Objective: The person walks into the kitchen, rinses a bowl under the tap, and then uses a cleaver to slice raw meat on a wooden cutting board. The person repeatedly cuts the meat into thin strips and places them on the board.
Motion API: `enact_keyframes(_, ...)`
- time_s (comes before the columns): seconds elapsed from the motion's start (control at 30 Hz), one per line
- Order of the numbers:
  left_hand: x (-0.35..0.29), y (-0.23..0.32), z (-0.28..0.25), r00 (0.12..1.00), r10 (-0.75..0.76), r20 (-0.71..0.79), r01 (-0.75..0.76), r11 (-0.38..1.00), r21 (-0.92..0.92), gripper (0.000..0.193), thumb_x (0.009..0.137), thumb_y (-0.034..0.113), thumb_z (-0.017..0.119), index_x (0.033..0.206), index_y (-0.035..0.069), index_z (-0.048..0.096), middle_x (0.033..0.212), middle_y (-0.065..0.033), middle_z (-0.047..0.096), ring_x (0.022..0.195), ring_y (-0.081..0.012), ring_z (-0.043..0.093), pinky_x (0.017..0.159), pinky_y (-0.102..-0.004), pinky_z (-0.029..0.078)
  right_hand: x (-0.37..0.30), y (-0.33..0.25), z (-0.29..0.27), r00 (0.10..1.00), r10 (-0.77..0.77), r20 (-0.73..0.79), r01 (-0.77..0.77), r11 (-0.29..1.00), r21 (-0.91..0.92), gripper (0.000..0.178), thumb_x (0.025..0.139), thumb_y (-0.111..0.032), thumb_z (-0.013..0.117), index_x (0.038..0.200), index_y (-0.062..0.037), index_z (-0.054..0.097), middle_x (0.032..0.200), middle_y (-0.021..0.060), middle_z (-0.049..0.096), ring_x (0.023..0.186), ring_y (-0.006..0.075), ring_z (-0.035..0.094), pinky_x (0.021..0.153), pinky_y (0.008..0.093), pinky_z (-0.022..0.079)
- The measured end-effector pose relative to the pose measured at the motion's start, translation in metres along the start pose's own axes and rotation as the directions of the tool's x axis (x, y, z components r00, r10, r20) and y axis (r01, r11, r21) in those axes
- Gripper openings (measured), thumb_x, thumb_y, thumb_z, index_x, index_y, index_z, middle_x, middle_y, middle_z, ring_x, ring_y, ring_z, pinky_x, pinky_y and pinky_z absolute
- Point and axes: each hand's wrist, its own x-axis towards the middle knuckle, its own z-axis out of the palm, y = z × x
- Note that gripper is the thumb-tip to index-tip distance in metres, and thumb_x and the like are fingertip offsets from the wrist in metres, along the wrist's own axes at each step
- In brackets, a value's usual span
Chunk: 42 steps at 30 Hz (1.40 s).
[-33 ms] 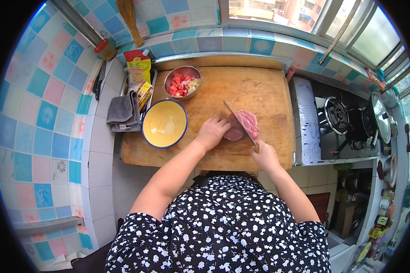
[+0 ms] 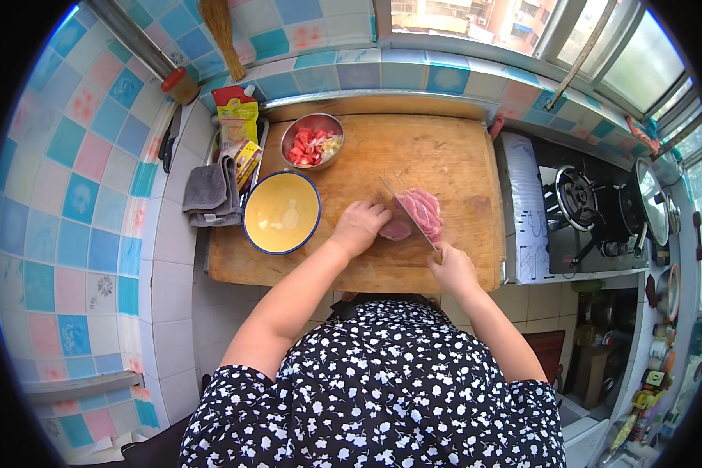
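Observation:
A piece of raw pink meat [image 2: 396,228] lies on the large wooden cutting board [image 2: 413,148]. My left hand [image 2: 359,228] rests at its left end, fingers bent and pressed onto it; the fingertips are partly hidden. In my right hand [image 2: 454,269] is the handle of a kitchen knife [image 2: 410,212], its blade slanting across the meat away from me. Right of the blade, meat slices [image 2: 423,209] lie bunched together. How deep the edge sits in the meat I cannot tell.
Left on the board stand a yellow bowl [image 2: 282,212] with a blue rim and a metal bowl [image 2: 312,140] of chopped red and pale pieces. A grey cloth [image 2: 213,191] and food packets [image 2: 238,117] lie beside them. A gas stove [image 2: 593,199] stands at right.
The knife and my right hand have shifted very slightly left, and the blade shows narrower. My left hand has edged a little left on the meat.

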Motion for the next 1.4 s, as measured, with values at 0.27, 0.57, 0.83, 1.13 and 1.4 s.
enact_keyframes(0.27, -0.03, -0.008, -0.043, 0.954, -0.089, 0.287, 0.085, 0.996, 0.025, 0.051, 0.074, 0.009, 0.066, 0.125, 0.009, 0.057, 0.123, -0.0088, 0.057, 0.125, -0.0269, 0.049, 0.118, -0.0511, 0.026, -0.039, -0.001, -0.017, 1.0, -0.006, 0.031, 0.005, 1.0, 0.03, 0.038, 0.088, -0.031, 0.07, 0.119, -0.0105, 0.068, 0.095, 0.0191, 0.072, 0.092, 0.0377, 0.069, 0.082, 0.0464, 0.053)
enact_keyframes(0.57, -0.036, -0.006, -0.029, 0.966, -0.07, 0.248, 0.092, 0.993, -0.079, 0.067, 0.071, 0.016, 0.075, 0.133, 0.011, 0.051, 0.128, -0.0114, 0.055, 0.128, -0.0287, 0.048, 0.115, -0.0534, 0.029, -0.053, 0.013, -0.038, 0.995, 0.069, -0.066, -0.045, 0.951, 0.306, 0.043, 0.086, -0.035, 0.074, 0.113, -0.0016, 0.07, 0.073, 0.0126, 0.069, 0.068, 0.0238, 0.067, 0.067, 0.0347, 0.051)
enact_keyframes(0.83, -0.007, -0.02, -0.029, 0.963, -0.184, 0.195, 0.195, 0.98, -0.039, 0.056, 0.074, 0.016, 0.077, 0.125, 0.013, 0.052, 0.112, -0.0074, 0.063, 0.109, -0.0295, 0.061, 0.088, -0.0416, 0.053, -0.059, 0.019, -0.049, 0.987, 0.16, -0.019, -0.132, 0.873, 0.47, 0.039, 0.088, -0.031, 0.074, 0.112, -0.001, 0.07, 0.082, 0.012, 0.074, 0.075, 0.017, 0.07, 0.071, 0.0322, 0.052)
enact_keyframes(1.13, 0.059, -0.05, -0.031, 0.952, -0.299, -0.07, 0.286, 0.947, -0.145, 0.057, 0.079, 0.009, 0.073, 0.128, 0.01, 0.044, 0.113, -0.0143, 0.063, 0.107, -0.0349, 0.062, 0.086, -0.0428, 0.053, -0.06, 0.038, -0.045, 0.982, 0.177, -0.067, -0.132, 0.894, 0.428, 0.038, 0.089, -0.033, 0.072, 0.11, -0.0018, 0.071, 0.088, 0.0132, 0.075, 0.082, 0.0206, 0.071, 0.076, 0.0342, 0.053)
enact_keyframes(1.4, 0.079, 0.014, -0.017, 0.988, -0.005, -0.155, -0.032, 0.972, -0.234, 0.044, 0.081, 0.02, 0.075, 0.121, 0.01, 0.059, 0.117, -0.0113, 0.057, 0.112, -0.0317, 0.055, 0.098, -0.0415, 0.045, -0.058, 0.052, -0.043, 0.974, 0.198, -0.113, -0.127, 0.881, 0.455, 0.033, 0.091, -0.031, 0.071, 0.106, -0.002, 0.07, 0.07, 0.0018, 0.062, 0.06, 0.01, 0.055, 0.056, 0.0277, 0.043)
